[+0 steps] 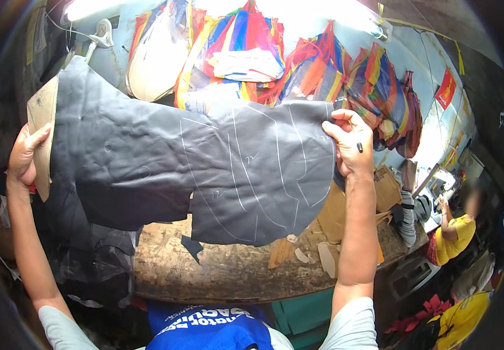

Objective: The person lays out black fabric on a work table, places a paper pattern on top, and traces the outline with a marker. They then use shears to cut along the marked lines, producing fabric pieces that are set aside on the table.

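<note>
Left hand: we are gripping the left edge of the dark sheet (147,169) with our left hand (25,156), fingers clamped on it together with a cardboard pattern (42,125).
Right hand: our right hand (348,146) is pinching the sheet's upper right corner, closed on it, with a small dark marker (it looks like one) tucked between the fingers.
Sheet: we are holding it spread in the air above the wooden tabletop (228,271), not resting on it.
Done so far: several curved outlines are showing as pale lines on the sheet's right half.
Left to do: the left half is looking unmarked, and none of the outlined pieces is cut out yet.
Around: scraps (322,256) are lying on the tabletop; colourful bags (322,64) are hanging behind.
</note>
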Tool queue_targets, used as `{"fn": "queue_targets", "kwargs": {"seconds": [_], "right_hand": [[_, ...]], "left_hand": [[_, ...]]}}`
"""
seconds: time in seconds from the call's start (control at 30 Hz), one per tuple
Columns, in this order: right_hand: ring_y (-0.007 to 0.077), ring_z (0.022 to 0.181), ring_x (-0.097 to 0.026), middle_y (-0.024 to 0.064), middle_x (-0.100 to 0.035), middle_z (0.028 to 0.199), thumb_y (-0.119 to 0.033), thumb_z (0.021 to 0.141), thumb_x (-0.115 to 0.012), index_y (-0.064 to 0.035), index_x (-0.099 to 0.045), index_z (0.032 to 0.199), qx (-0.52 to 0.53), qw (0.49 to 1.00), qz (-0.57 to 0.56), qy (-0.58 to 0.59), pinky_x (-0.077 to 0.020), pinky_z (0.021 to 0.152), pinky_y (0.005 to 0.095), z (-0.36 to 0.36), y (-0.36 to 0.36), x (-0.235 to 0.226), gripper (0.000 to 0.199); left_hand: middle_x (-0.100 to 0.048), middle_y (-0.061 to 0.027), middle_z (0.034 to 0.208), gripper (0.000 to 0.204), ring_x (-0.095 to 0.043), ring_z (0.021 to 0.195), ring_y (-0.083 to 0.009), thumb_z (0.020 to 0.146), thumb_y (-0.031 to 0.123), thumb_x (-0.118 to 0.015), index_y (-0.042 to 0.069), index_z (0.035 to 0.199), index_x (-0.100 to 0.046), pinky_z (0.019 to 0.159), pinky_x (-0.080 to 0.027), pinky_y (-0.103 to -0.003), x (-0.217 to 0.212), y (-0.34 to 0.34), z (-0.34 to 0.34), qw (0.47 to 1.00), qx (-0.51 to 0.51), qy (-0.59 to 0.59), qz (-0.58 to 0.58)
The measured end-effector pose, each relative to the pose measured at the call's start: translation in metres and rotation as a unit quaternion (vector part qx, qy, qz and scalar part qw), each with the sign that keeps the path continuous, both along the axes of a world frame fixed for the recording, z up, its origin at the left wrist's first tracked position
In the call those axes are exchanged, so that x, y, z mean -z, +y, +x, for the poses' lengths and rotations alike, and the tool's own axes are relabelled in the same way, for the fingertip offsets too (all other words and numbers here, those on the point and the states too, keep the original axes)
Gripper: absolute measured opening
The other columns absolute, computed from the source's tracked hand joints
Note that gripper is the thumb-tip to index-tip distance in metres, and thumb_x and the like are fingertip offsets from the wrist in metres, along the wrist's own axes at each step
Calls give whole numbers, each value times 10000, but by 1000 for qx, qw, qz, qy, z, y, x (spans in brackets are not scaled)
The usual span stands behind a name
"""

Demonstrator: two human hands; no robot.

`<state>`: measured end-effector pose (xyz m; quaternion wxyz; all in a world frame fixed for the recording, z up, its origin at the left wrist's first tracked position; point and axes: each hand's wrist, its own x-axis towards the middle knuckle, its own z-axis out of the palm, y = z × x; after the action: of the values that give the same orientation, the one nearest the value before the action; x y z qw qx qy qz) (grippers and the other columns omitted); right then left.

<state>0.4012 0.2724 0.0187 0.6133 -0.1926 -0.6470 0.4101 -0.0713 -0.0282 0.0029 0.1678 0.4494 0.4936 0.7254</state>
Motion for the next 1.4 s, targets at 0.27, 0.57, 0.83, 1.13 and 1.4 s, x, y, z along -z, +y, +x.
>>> {"fn": "queue_targets", "kwargs": {"seconds": [0.27,0.57,0.83,1.13,1.4], "right_hand": [[35,433,-460,34,-587,698,55,733,-672,-27,-557,923,-18,999,25,26,-305,322,177,11,-15,-3,237],[33,589,-493,4,-566,740,61,712,-685,-21,-576,908,-17,998,1,-56,-385,516,156,22,40,75,239],[71,587,-509,8,-609,723,-64,764,-695,-4,-613,923,160,938,56,-301,-445,575,242,-17,102,225,189],[115,810,-603,77,-631,893,7,757,-705,22,-520,1092,-173,915,-331,-153,-506,746,246,-72,-60,338,383],[67,739,-578,28,-609,815,14,802,-657,22,-534,1015,-126,927,-303,-182,-475,683,190,-94,-41,389,246]], "left_hand": [[-617,-34,975,283,-602,828,-103,871,79,-567,10,1141,-516,752,-488,-252,8,-12,12,1000,-23,1,0],[-618,-51,1029,352,-596,912,-144,808,44,-634,-7,1142,-537,821,-467,-286,120,19,24,994,-12,-65,-90],[-644,-127,845,280,-616,745,-189,853,97,-562,-67,1079,-560,704,-502,-342,264,142,44,903,-121,50,-410],[-625,-221,1040,576,-605,997,-309,701,149,-710,1,1220,-508,869,-468,-357,288,130,195,817,279,241,-443],[-523,-203,1169,485,-517,1066,-376,719,211,-716,7,1128,-552,900,-445,-414,308,112,235,927,43,316,-194]]}}
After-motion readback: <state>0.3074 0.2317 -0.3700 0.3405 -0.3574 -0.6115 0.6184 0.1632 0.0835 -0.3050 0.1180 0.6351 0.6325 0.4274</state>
